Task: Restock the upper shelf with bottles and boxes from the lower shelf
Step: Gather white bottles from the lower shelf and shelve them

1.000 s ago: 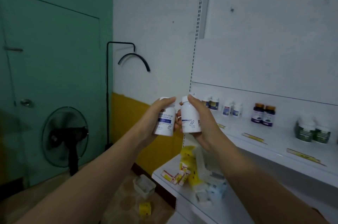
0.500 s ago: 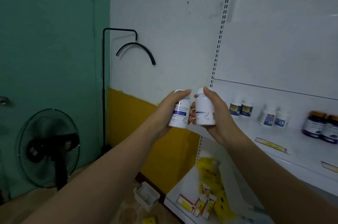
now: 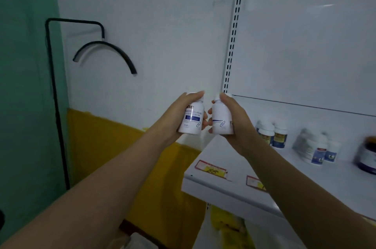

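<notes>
Your left hand (image 3: 179,115) grips one white bottle (image 3: 192,119), your right hand (image 3: 239,125) a second bottle (image 3: 220,118), at centre frame over the upper shelf (image 3: 234,181)'s left end; you look mid-carry, so next stand both upright there.

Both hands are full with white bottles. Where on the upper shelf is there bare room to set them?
The left end of the upper shelf is bare, between its left edge, the yellow price tag and the yellow-labelled bottles. Rightward the back row is crowded up to the dark jar.
</notes>
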Action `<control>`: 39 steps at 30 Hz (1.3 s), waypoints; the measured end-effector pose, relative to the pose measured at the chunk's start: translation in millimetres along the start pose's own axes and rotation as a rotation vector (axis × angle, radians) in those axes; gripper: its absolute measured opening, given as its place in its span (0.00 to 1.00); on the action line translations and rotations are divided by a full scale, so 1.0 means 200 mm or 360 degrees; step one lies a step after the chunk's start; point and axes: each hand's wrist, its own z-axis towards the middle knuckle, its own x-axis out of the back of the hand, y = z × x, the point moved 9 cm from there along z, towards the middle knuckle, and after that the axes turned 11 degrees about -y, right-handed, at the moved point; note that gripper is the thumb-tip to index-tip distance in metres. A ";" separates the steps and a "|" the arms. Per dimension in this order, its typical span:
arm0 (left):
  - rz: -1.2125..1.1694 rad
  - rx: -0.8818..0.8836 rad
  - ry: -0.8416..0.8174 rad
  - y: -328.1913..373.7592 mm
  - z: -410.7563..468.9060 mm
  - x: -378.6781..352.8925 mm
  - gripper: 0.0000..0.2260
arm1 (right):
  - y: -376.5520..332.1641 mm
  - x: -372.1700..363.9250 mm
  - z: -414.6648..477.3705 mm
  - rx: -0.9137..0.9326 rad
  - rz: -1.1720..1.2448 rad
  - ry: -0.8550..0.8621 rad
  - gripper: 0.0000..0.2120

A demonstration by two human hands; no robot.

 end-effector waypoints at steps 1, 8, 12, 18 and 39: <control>0.0061 0.0013 -0.0015 -0.03 0.07 0.02 0.12 | 0.01 0.05 0.04 0.0002 -0.0045 0.0065 0.20; 0.0471 0.0114 -0.0193 -0.30 0.51 0.16 0.11 | 0.06 0.40 0.16 -0.0076 -0.0484 0.0417 0.15; 0.0584 0.0107 -0.0279 -0.42 0.68 0.22 0.12 | 0.09 0.58 0.17 -0.0193 -0.0758 0.0769 0.21; 0.0637 0.0054 -0.0307 -0.61 0.86 0.22 0.09 | 0.23 0.76 0.26 -0.0277 -0.0753 0.0912 0.19; 0.0970 0.0271 -0.0515 -0.92 0.92 0.20 0.28 | 0.29 1.01 0.41 -0.0394 -0.1348 0.1095 0.19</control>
